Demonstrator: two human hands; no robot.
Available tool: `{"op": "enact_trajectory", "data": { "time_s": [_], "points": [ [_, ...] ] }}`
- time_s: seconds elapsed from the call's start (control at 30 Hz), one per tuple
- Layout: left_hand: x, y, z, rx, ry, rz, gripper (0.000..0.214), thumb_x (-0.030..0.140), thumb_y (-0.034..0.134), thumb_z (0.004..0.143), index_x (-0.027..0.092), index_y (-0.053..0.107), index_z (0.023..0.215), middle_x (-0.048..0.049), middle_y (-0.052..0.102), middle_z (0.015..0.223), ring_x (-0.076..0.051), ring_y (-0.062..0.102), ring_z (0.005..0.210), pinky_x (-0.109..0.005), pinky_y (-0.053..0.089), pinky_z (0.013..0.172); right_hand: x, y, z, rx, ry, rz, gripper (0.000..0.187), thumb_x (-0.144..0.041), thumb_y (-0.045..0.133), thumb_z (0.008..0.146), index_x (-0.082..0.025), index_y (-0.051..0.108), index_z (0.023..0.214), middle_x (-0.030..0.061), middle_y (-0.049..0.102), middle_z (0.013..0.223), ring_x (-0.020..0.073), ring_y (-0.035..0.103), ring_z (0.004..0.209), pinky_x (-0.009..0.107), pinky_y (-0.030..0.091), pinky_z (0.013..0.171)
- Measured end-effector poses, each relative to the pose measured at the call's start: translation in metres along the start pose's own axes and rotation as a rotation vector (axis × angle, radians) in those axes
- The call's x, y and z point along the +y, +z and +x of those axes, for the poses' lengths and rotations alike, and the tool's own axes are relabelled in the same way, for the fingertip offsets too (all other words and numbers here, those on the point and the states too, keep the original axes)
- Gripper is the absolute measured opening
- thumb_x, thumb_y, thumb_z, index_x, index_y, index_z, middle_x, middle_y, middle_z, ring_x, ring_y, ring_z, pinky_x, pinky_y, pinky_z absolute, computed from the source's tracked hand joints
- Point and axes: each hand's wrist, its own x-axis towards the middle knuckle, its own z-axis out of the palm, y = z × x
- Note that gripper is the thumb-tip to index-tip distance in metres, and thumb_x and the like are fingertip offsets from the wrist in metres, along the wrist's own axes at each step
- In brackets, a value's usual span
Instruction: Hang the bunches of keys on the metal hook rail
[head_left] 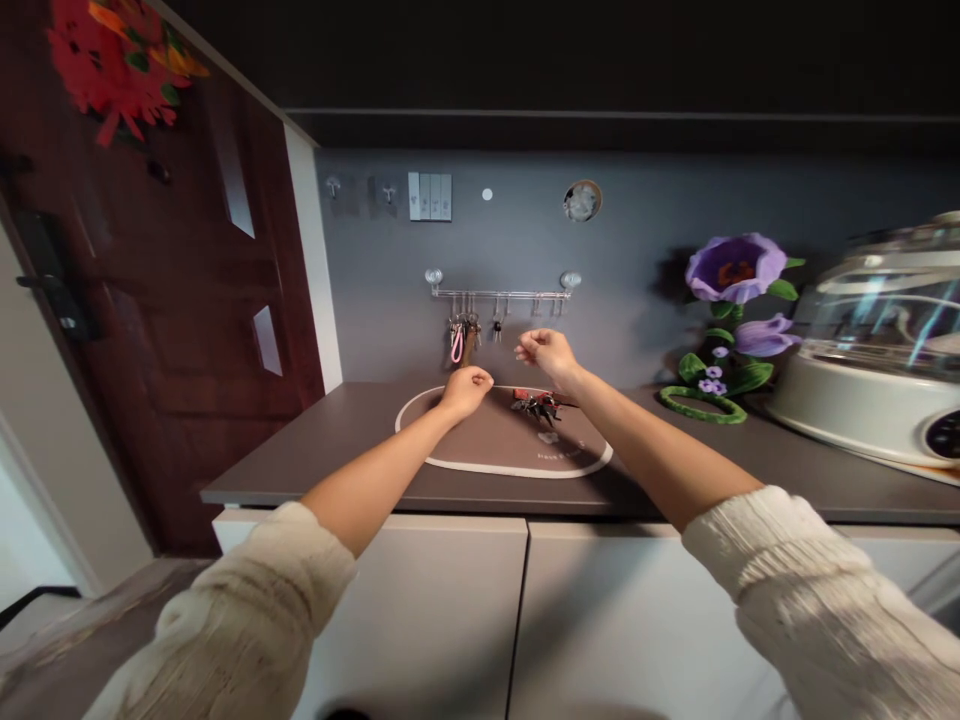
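Observation:
My left hand (466,391) is closed with curled fingers, low over the left part of a brown oval mat (480,455) and just below the hanging keys; anything inside it is hidden. Higher up, my right hand (548,356) has its fingers drawn together in front of the wall, and I cannot make out whether something small is in them. Beneath it a bunch of keys (541,406) with a red part lies on the mat. A clear hook rail (501,294) on the wall carries keys with a pink loop (457,345) and a small dark key set (497,329).
On the right of the dark counter (300,450) stand a purple artificial flower (735,270) and a cream appliance with a clear dome (870,390). Wall switches (430,197) sit above the rail. A dark red door (172,330) is at left; a cabinet (585,115) overhangs.

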Motion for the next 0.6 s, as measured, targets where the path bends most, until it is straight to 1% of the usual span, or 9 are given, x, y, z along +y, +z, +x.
{"op": "enact_trajectory", "data": {
  "time_s": [0.07, 0.13, 0.27, 0.37, 0.47, 0.53, 0.6],
  "points": [
    [0.002, 0.004, 0.002, -0.046, -0.014, 0.057, 0.009, 0.016, 0.057, 0.067, 0.013, 0.065, 0.071, -0.0029, 0.062, 0.066, -0.010, 0.053, 0.060, -0.023, 0.042, 0.064, 0.014, -0.005, -0.008, 0.008, -0.005, -0.039, 0.008, -0.014, 0.047, 0.081, -0.014, 0.050, 0.074, 0.0015, 0.060, 0.064, 0.0053, 0.052, 0.048, 0.017, 0.041, 0.050],
    [0.002, 0.010, 0.004, -0.088, -0.016, 0.120, 0.011, 0.016, 0.057, 0.067, 0.012, 0.066, 0.074, -0.0033, 0.063, 0.066, -0.011, 0.052, 0.059, -0.023, 0.042, 0.064, 0.029, -0.011, -0.016, 0.031, -0.010, -0.123, 0.008, -0.015, 0.046, 0.081, -0.014, 0.051, 0.076, 0.0017, 0.061, 0.065, 0.0052, 0.050, 0.045, 0.017, 0.041, 0.049],
    [0.001, 0.025, 0.007, -0.146, -0.002, 0.224, 0.013, 0.014, 0.059, 0.066, 0.014, 0.067, 0.075, -0.0045, 0.064, 0.071, -0.013, 0.054, 0.063, -0.025, 0.043, 0.067, 0.052, -0.022, -0.034, 0.046, -0.037, -0.414, 0.011, -0.020, 0.045, 0.082, -0.015, 0.054, 0.083, 0.0009, 0.062, 0.065, 0.0057, 0.047, 0.042, 0.019, 0.040, 0.050],
    [0.003, 0.036, 0.008, -0.181, 0.007, 0.305, 0.012, 0.013, 0.060, 0.064, 0.015, 0.068, 0.073, -0.0054, 0.065, 0.072, -0.015, 0.055, 0.066, -0.026, 0.043, 0.070, 0.058, -0.027, -0.044, 0.038, -0.077, -0.636, 0.016, -0.023, 0.045, 0.082, -0.015, 0.058, 0.086, 0.0017, 0.064, 0.066, 0.0082, 0.051, 0.049, 0.021, 0.040, 0.059],
    [0.003, 0.044, 0.007, -0.200, 0.036, 0.355, 0.015, 0.012, 0.060, 0.065, 0.016, 0.069, 0.075, -0.0066, 0.067, 0.077, -0.017, 0.057, 0.071, -0.027, 0.042, 0.074, 0.059, -0.028, -0.048, 0.011, -0.123, -0.772, 0.017, -0.022, 0.045, 0.082, -0.015, 0.060, 0.085, 0.0031, 0.065, 0.067, 0.0107, 0.055, 0.061, 0.021, 0.039, 0.066],
    [0.000, 0.048, 0.006, -0.202, 0.035, 0.327, 0.016, 0.013, 0.060, 0.065, 0.018, 0.069, 0.077, -0.0068, 0.067, 0.080, -0.018, 0.058, 0.075, -0.028, 0.042, 0.077, 0.060, -0.027, -0.048, -0.004, -0.118, -0.809, 0.017, -0.021, 0.045, 0.082, -0.015, 0.060, 0.085, 0.0037, 0.065, 0.066, 0.0115, 0.056, 0.064, 0.020, 0.039, 0.066],
    [-0.005, 0.051, 0.005, -0.165, 0.005, 0.213, 0.016, 0.012, 0.063, 0.063, 0.020, 0.070, 0.076, -0.0060, 0.068, 0.081, -0.018, 0.058, 0.079, -0.027, 0.041, 0.079, 0.061, -0.027, -0.047, -0.001, -0.090, -0.814, 0.017, -0.021, 0.045, 0.082, -0.015, 0.061, 0.085, 0.0042, 0.065, 0.065, 0.0118, 0.057, 0.064, 0.020, 0.038, 0.065]
  ]
}}
